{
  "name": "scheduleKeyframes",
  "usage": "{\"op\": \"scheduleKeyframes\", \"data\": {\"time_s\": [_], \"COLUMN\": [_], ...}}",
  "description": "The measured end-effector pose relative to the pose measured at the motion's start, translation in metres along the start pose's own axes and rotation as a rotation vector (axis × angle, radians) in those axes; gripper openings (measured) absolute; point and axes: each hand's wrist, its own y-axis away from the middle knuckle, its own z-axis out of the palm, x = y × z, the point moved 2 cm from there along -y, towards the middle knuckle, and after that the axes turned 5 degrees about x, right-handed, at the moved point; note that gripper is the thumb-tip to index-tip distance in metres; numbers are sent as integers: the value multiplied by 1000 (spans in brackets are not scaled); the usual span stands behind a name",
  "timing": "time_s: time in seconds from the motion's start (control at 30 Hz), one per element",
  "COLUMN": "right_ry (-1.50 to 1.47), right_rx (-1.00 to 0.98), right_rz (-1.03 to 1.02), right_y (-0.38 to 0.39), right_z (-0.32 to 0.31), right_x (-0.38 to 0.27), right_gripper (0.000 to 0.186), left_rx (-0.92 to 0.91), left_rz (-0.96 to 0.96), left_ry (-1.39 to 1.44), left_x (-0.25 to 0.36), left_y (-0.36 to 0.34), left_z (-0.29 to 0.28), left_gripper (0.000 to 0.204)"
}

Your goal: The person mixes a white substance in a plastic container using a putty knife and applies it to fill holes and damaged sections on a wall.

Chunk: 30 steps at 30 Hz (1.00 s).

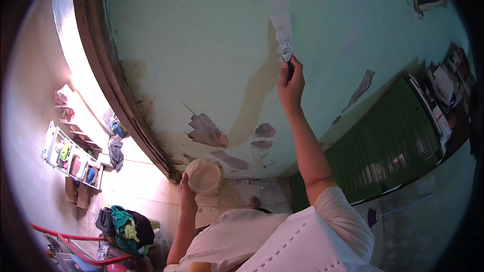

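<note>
Head view — left hand holds 1 bowl, right hand 1 scraper.

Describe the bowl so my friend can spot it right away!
Start at the big green wall and follow the brown frame at its left edge down to the bottom. There, the person's left grip holds a round, pale bowl. Unlike the ragged grey patches on the wall nearby, it is a neat circle with pale stuff inside.
</note>
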Motion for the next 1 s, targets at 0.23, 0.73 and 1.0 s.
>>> {"op": "scheduleKeyframes", "data": {"time_s": [0.23, 0.73, 1.0], "right_ry": [-99, -126, -329], "right_rx": [-9, -46, 15], "right_rz": [54, 212, 291], "right_y": [-69, -25, 23], "right_z": [13, 32, 54], "right_x": [-29, -24, -40], "right_gripper": [34, 36, 39], "left_rx": [2, 20, -33], "left_rz": [22, 36, 25], "left_ry": [-50, -7, -23], "left_x": [7, 3, 8], "left_y": [-5, -10, 0], "left_z": [-3, -4, 6], "left_gripper": [74, 77, 76]}}
